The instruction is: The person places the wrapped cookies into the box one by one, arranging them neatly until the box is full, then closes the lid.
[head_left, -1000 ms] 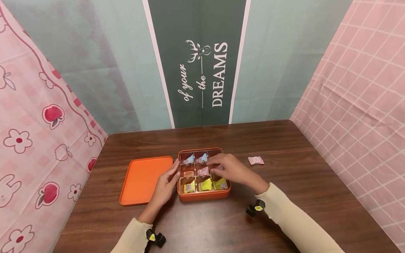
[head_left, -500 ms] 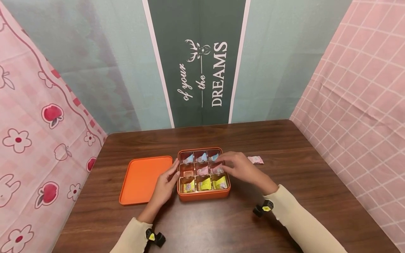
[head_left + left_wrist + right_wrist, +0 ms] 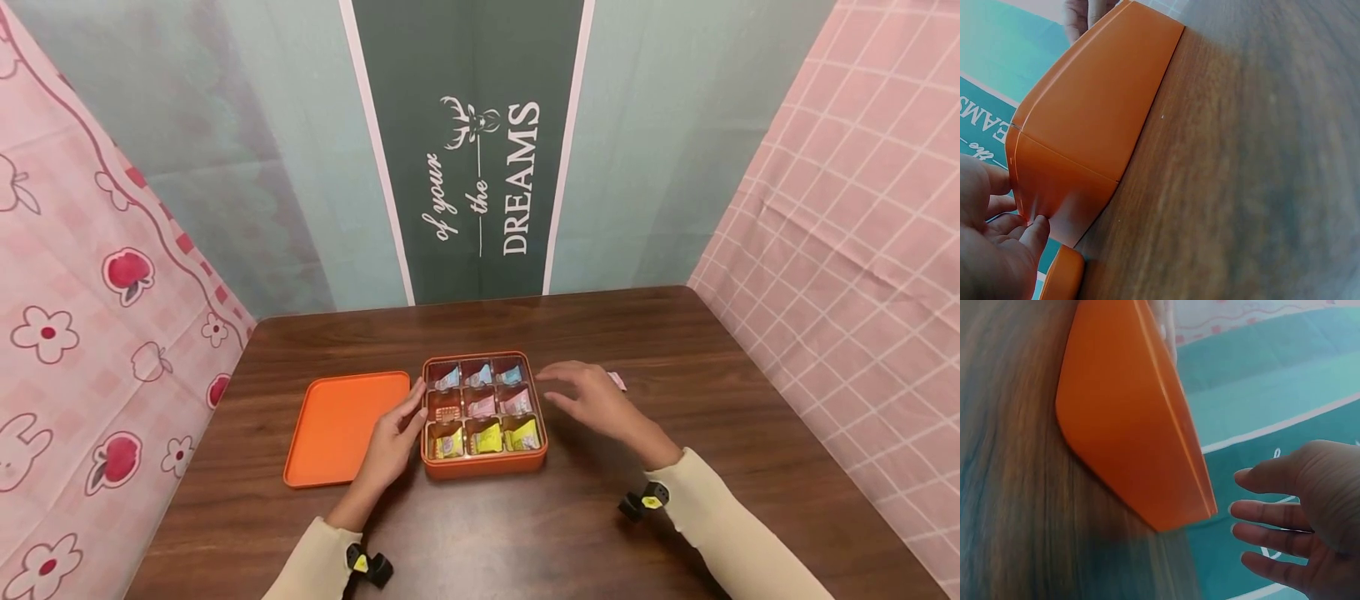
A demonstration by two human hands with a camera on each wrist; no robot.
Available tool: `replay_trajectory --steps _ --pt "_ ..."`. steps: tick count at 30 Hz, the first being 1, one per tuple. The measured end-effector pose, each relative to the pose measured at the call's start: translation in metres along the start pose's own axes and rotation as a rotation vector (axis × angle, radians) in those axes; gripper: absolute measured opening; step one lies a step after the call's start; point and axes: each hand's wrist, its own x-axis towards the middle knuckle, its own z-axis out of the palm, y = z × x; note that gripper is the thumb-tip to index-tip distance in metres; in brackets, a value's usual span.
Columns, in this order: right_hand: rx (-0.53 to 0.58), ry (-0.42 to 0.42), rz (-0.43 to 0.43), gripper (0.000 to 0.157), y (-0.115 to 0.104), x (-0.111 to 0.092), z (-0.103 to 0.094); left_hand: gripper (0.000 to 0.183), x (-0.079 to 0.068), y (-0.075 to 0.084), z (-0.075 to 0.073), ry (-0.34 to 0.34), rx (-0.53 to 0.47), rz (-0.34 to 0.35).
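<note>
An orange box with nine compartments sits mid-table, holding blue, pink and yellow wrapped candies. My left hand rests with straight fingers against the box's left wall. My right hand hovers open just right of the box, holding nothing, its fingers spread beside the orange wall. A pink wrapped candy lies on the table behind my right hand, mostly hidden by it.
The orange lid lies flat on the dark wooden table, left of the box. Patterned cloth walls close in the left, back and right sides.
My right hand has drawn back out of the box to the right, leaving a blue candy in the top right compartment. The left hand has stayed put.
</note>
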Motion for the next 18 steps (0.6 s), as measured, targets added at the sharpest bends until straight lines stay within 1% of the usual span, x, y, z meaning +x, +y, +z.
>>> replay_trajectory --steps 8,14,18 --pt "-0.012 0.033 0.037 0.032 0.021 -0.011 -0.003 0.048 0.000 0.001 0.000 -0.004 0.018 0.005" --pt "-0.044 0.068 0.038 0.033 0.031 -0.019 -0.004 0.048 0.000 0.000 0.000 -0.003 0.018 0.012" --pt "-0.059 0.075 0.042 0.035 0.040 -0.024 -0.005 0.048 0.000 0.000 0.000 -0.005 0.015 0.006"
